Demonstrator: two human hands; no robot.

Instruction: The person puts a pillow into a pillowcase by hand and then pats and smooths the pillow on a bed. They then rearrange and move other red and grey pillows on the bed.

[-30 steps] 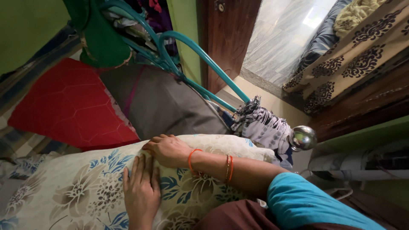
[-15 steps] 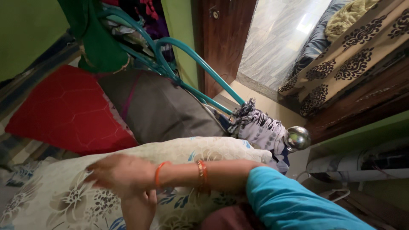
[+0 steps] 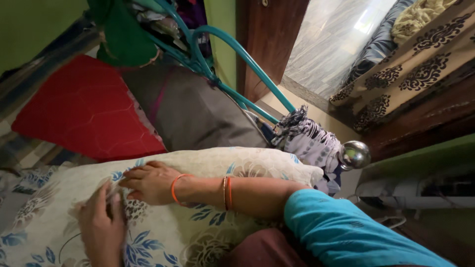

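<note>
A cream pillow with blue and grey flowers (image 3: 247, 165) lies across my lap. My right hand (image 3: 148, 182), with orange bangles at the wrist and a teal sleeve above, rests flat on the pillow's upper left part, fingers pointing left. My left hand (image 3: 101, 225) lies lower left on the same pillow, fingers pointing up, its tips close to the right hand's fingertips. It is slightly blurred. Neither hand closes around anything that I can see.
Behind the pillow lean a red cushion (image 3: 84, 109) and a grey cushion (image 3: 193, 109). A teal tube frame (image 3: 247, 54) holds hung clothes. A patterned black-and-white cloth (image 3: 309, 141) drapes by a shiny metal knob (image 3: 354, 154). A wooden door (image 3: 267, 39) and a bed (image 3: 410, 54) stand to the right.
My right hand swept left across the pillow and has come back a little to the right. My left hand slid to the left and lower on the pillow.
</note>
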